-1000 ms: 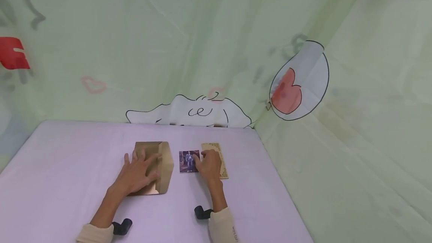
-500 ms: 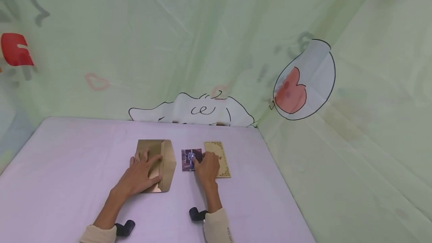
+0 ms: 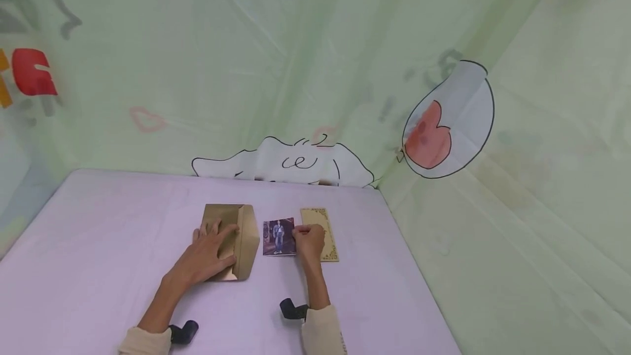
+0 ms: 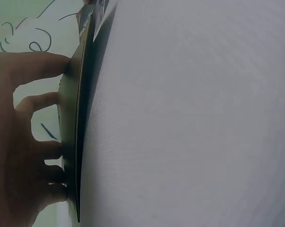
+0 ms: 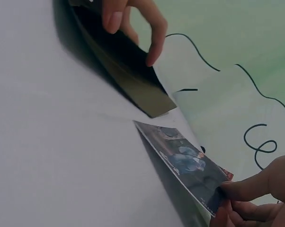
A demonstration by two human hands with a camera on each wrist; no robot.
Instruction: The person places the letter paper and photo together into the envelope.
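Note:
A gold-brown envelope (image 3: 250, 234) lies on the table with its flap unfolded to the right. My left hand (image 3: 199, 259) presses on it with spread fingers; in the left wrist view the fingertips touch the envelope (image 4: 72, 109). Just right of the flap is a photo (image 3: 277, 237) of a standing person. My right hand (image 3: 310, 242) pinches its right edge between thumb and fingers. The right wrist view shows the photo (image 5: 180, 158) tilted, its near edge lifted off the cloth, with a reddish corner (image 5: 226, 173) behind it.
A cream card (image 3: 315, 216) with an ornate border lies right of the photo, partly under my right hand. A pale lilac cloth (image 3: 123, 223) covers the table. Behind and to the right hang green curtains (image 3: 222, 70) with drawings.
My right thumb has gone from the photo's face to its right edge, which the hand now pinches. More of the photo shows. The left hand stays on the envelope; the head view shifts slightly.

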